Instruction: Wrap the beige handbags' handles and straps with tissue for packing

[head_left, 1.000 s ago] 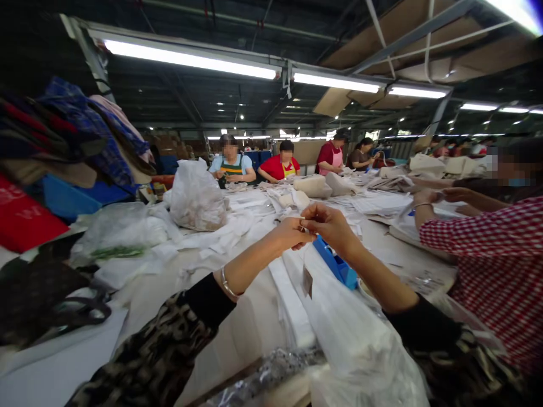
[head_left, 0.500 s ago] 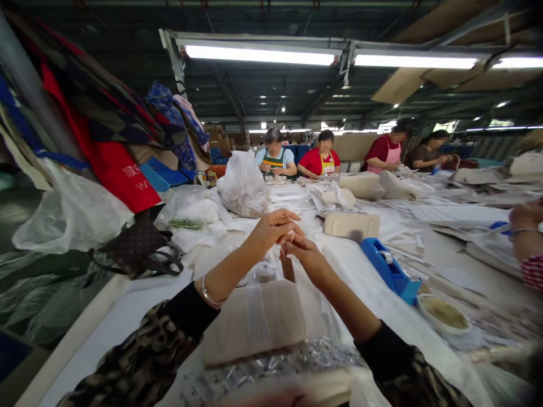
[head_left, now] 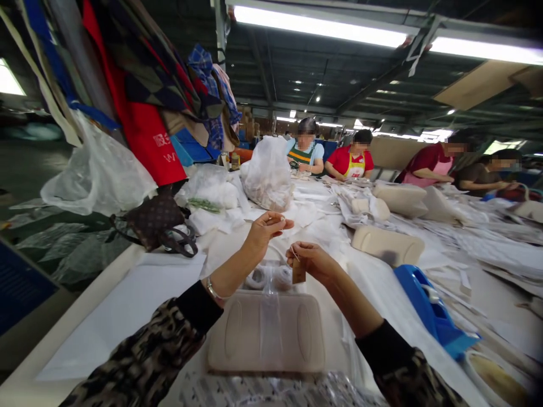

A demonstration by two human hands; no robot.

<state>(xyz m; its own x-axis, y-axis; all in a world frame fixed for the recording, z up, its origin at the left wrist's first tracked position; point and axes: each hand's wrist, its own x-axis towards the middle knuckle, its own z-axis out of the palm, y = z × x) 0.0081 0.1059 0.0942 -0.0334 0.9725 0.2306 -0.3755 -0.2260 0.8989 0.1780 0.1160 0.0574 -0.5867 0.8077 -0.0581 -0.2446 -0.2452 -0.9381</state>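
My right hand [head_left: 316,260] is closed in a pinch on the thin string of a small brown hang tag [head_left: 299,272], which dangles below the fingers. My left hand [head_left: 267,229] is a little higher and to the left, thumb and fingertips pressed together. Something small and pale shows at its fingertips, too small to name. Below both hands lies a beige handbag [head_left: 244,333] with a clear plastic band [head_left: 270,330] across its middle. White wrapped rolls [head_left: 257,278] sit at its far edge, partly under the tag.
On the right are a blue tape dispenser [head_left: 432,311], a round tub [head_left: 494,376] and another beige bag [head_left: 388,246]. A dark handbag [head_left: 156,220] lies at the left table edge. Printed plastic packing [head_left: 263,390] lies in front. Several co-workers sit across the table.
My hands have come apart, the left going up and left of the right. The tag now hangs clearly from my right hand. The camera view has turned toward the left.
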